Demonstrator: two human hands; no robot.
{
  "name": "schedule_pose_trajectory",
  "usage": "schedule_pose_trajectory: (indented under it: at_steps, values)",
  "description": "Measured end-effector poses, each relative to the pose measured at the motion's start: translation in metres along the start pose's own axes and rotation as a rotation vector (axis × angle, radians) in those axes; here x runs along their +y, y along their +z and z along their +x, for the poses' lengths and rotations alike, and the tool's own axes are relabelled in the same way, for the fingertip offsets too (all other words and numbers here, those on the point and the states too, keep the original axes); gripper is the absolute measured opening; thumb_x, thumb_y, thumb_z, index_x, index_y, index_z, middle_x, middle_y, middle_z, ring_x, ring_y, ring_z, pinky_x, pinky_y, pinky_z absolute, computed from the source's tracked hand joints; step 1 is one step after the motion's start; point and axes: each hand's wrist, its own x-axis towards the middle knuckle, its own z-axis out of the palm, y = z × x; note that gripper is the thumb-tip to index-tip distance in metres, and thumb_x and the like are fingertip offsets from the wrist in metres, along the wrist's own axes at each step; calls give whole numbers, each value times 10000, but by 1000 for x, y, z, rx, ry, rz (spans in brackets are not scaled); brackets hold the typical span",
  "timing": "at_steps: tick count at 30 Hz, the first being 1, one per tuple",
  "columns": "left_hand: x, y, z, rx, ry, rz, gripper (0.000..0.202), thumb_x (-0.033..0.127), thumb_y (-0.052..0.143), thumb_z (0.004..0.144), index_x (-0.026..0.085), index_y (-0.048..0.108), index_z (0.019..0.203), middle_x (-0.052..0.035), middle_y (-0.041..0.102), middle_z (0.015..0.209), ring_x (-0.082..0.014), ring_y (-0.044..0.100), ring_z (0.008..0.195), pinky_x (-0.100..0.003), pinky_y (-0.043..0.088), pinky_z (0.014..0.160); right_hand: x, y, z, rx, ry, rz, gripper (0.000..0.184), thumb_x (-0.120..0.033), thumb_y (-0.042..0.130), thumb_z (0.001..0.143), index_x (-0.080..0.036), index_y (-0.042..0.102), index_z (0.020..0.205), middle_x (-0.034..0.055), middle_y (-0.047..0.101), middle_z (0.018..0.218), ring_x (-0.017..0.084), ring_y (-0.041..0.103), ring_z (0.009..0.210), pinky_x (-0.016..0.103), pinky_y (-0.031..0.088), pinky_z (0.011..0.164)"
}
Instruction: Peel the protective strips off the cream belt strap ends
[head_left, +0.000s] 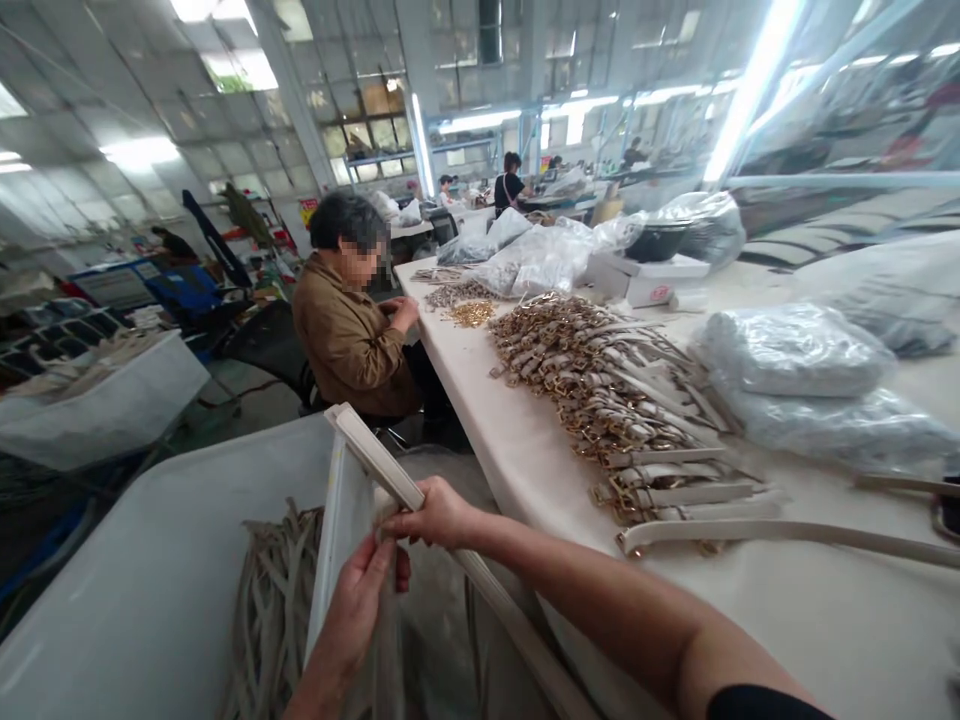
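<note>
- Strap bundle [379, 462], pale and flat, runs slantwise from the centre of the frame down to the bottom edge; its upper end shows no buckle.
- Right hand [439, 515], at centre, is closed around the bundle, thumb and fingers wrapped over it.
- Left hand [360, 590], just below and to the left, has its fingertips drawn together against the right hand's; blur hides whether it pinches a strap of its own.
- White tub [187, 530], lower left, holds a loose pile of similar strips [274, 600], with no metal visible on them.
- Table [517, 450], centre to right, carries a large heap of buckled straps [600, 380]; one longer strap [787, 530] lies below it.
- Judging by these piles, a big batch already has its buckles, while the bundle and the tub's strips appear to be without; how many remain cannot be counted.
- Farther up, small gold pieces [471, 314] lie near a seated co-worker [352, 330], and plastic-wrapped packs [802, 350] rest at right.
</note>
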Motion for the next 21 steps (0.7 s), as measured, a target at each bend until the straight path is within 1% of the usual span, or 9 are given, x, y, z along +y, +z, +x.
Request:
schedule_pose_trajectory:
  at_steps: [2, 5, 8, 10, 12, 15, 18, 21]
  values:
    - [0, 1, -3, -8, 2, 33, 482, 810, 691, 672, 347, 720, 803, -19, 549, 628, -231, 516, 595, -396, 471, 615, -3, 1, -1, 16, 20, 45, 160, -256, 797, 744, -119, 722, 778, -49, 604, 576, 53, 507, 446, 170, 408, 441]
    - [-7, -1, -7, -21, -19, 62, 435, 818, 616, 720, 414, 713, 850, -23, 533, 649, -259, 525, 603, -431, 487, 630, -4, 2, -2, -1, 37, 68, 159, -255, 779, 774, -115, 706, 779, -42, 609, 577, 56, 526, 446, 163, 400, 436]
    - [-23, -6, -8, -42, -36, 73, 409, 816, 569, 741, 440, 721, 794, -49, 569, 692, -312, 587, 686, -481, 520, 720, -1, 4, -1, 28, 48, 6, 130, -213, 789, 762, -118, 701, 762, -57, 571, 543, 63, 521, 447, 164, 393, 428]
    - [-33, -10, -7, -69, -65, 53, 407, 827, 596, 704, 447, 733, 746, -65, 625, 745, -344, 630, 769, -496, 531, 790, 0, 4, 0, 70, 45, -25, 115, -191, 792, 758, -123, 699, 760, -69, 547, 524, 60, 501, 436, 165, 388, 420]
    - [-39, -14, -10, -100, -107, 52, 414, 842, 629, 654, 456, 750, 743, -70, 681, 822, -369, 658, 862, -496, 531, 864, -1, 3, 0, 95, 43, -27, 114, -191, 786, 774, -125, 694, 761, -74, 535, 510, 57, 488, 427, 164, 384, 414]
    - [-38, -18, -21, -158, -130, 134, 440, 845, 617, 662, 446, 767, 771, -72, 713, 899, -382, 661, 950, -483, 510, 950, -4, 1, -2, 122, 46, -18, 119, -199, 781, 790, -125, 690, 766, -79, 525, 496, 57, 486, 423, 162, 378, 408]
    - [-33, -22, -33, -177, -149, 198, 476, 842, 592, 683, 403, 760, 759, -76, 710, 893, -383, 655, 956, -479, 504, 968, -5, 2, -4, 101, 51, -21, 121, -195, 787, 786, -124, 691, 765, -81, 522, 488, 58, 481, 421, 163, 379, 411]
    - [-34, -27, -42, -170, -189, 190, 495, 827, 605, 682, 364, 754, 773, -75, 708, 879, -371, 658, 954, -465, 512, 969, -4, 4, -4, 76, 70, -20, 134, -201, 793, 783, -124, 686, 758, -80, 521, 484, 61, 486, 425, 163, 386, 419]
